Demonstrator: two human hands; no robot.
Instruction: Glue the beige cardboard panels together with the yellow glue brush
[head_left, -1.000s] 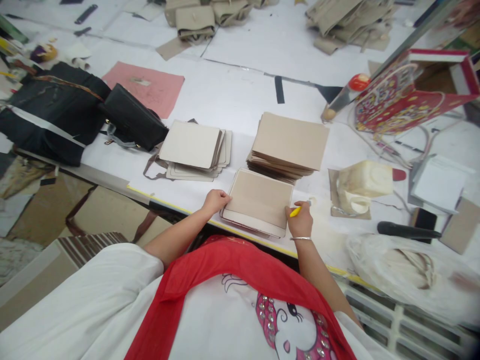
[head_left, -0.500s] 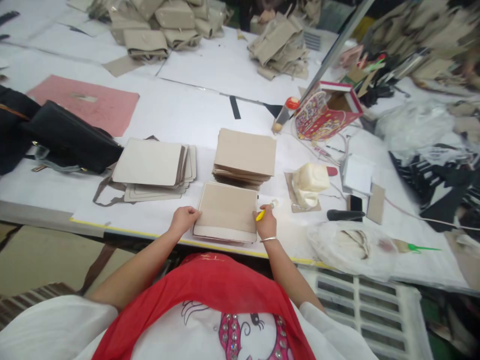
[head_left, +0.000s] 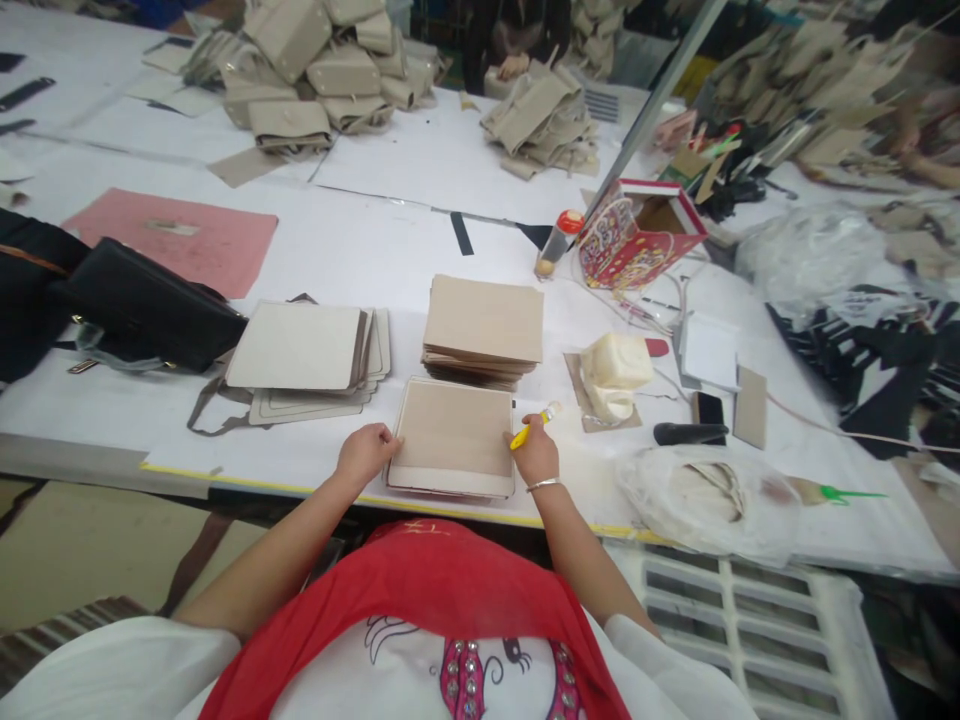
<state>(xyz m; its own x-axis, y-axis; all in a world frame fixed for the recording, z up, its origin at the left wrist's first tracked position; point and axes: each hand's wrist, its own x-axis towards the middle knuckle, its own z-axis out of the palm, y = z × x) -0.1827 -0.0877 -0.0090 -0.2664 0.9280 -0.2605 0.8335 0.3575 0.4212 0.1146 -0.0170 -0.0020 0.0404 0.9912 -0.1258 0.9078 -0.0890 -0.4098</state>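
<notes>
A tan rectangular panel (head_left: 453, 426) lies on a slightly larger pale piece (head_left: 442, 480) at the table's front edge. My left hand (head_left: 365, 455) is closed, with thumb and fingertips pinching the panel's left edge. At the right edge, my right hand (head_left: 535, 455) has its fingertips on the panel. A yellow-handled brush (head_left: 523, 436) is held in that same hand, its pale bristle end pointing up and right. Just behind the panel rises a stack of tan sheets (head_left: 484, 315). Left of it are stacked pale panels with rounded corners (head_left: 294, 345).
Right of my hands, a cut-open plastic jug (head_left: 616, 365) stands on a card. Farther right lie a phone (head_left: 709, 412), a black tool (head_left: 690, 434) and a clear plastic bag (head_left: 705, 500). A black bag (head_left: 154, 305) sits left. Beige bags (head_left: 341, 75) are heaped at the back.
The view has tilted a little, so things on the table appear slightly lower. More of the brush's bristle end shows above my right hand. Both hands stay at the panel's edges.
</notes>
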